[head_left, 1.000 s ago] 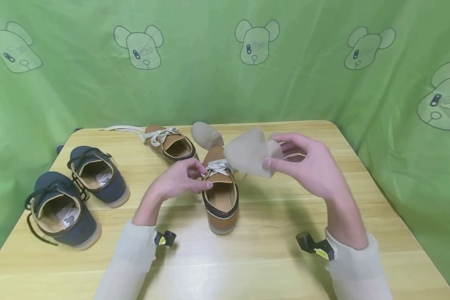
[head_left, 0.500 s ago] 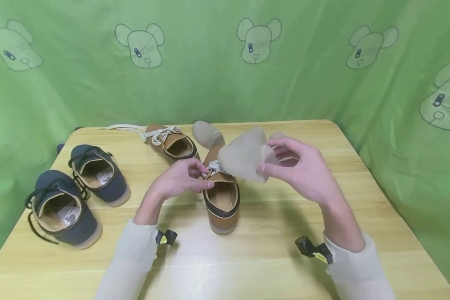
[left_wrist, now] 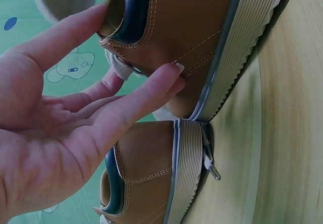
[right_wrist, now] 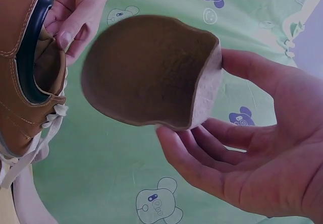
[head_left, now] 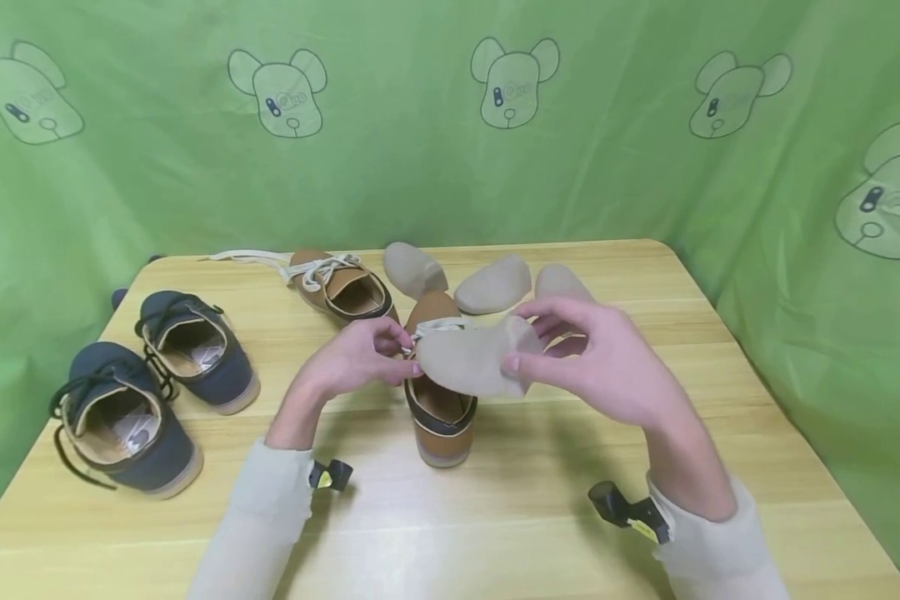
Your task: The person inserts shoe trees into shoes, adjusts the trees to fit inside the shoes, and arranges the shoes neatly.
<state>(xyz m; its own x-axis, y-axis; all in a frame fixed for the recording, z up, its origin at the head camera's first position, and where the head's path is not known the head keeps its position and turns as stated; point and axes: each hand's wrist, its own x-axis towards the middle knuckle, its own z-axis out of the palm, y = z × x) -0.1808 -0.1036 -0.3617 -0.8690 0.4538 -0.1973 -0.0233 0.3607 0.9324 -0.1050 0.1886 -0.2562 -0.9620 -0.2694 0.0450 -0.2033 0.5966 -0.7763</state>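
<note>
A brown lace-up shoe (head_left: 444,446) with a dark collar and white laces stands upright at mid-table, heel toward me. My left hand (head_left: 356,358) holds the left side of its opening, thumb at the collar edge and fingers against the outer side (left_wrist: 197,42). My right hand (head_left: 600,358) pinches a beige moulded shoe insert (head_left: 468,358) by its cut end. The insert hangs over the shoe, its rounded end pointing left, covering part of the laces and opening in the head view. Its hollow brown inside (right_wrist: 146,72) shows in the right wrist view.
Behind the shoe lie three more beige inserts (head_left: 495,285). A second brown shoe (head_left: 333,287) stands at the back left, one white lace trailing across the wooden table (head_left: 540,533). Two dark blue shoes (head_left: 131,421) stand on the left. A green curtain (head_left: 397,150) surrounds the table.
The right hand has lowered the insert and moved it left over the shoe opening, turning it nearly level. Inserts behind it now show separately. The left hand stays at the shoe.
</note>
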